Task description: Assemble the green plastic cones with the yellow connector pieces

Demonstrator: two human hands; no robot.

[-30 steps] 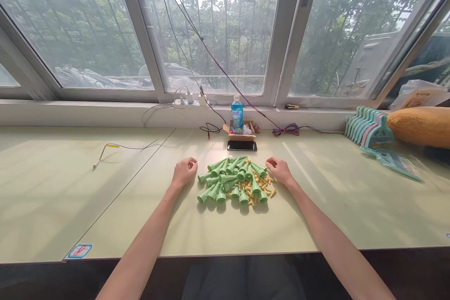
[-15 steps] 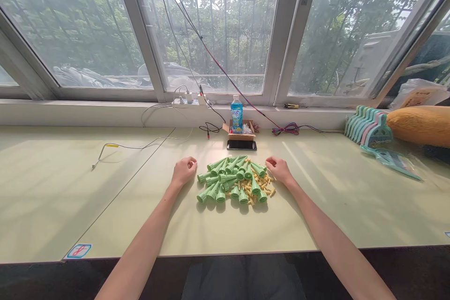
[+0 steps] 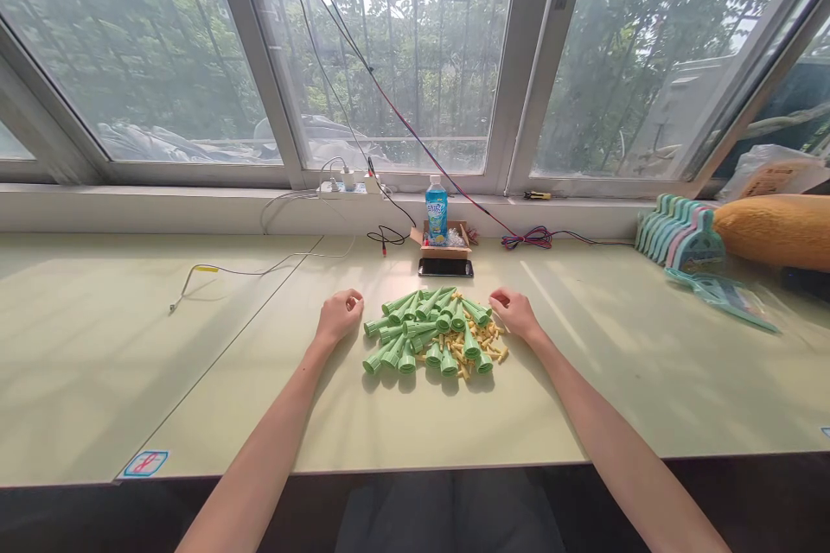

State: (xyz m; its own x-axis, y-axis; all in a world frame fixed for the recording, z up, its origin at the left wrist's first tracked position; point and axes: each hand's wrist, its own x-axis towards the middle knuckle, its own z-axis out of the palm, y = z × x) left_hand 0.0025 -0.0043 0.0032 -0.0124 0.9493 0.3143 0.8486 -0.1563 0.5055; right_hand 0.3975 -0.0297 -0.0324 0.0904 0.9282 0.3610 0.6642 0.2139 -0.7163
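My left hand (image 3: 340,316) rests on the table just left of a heap of light green plastic cone nozzles (image 3: 421,328). Its fingers are curled in, and nothing shows in them. On the heap's other side lies my right hand (image 3: 512,312), also with curled fingers and nothing visible in them. The nozzles have ribbed, open wide ends and narrow tips, and they lie on their sides over one another. Small yellow peg-like pieces (image 3: 468,346) are scattered among and under the nozzles, mostly at the right. Neither hand appears to touch the heap.
Behind the heap lie a black phone (image 3: 446,268) and a small cardboard box (image 3: 447,251) with a blue-labelled bottle (image 3: 437,212). Coiled cables (image 3: 528,238) run along the window side. A thin wired tool (image 3: 185,287) lies left; teal and pink plastic items (image 3: 680,233) stand right.
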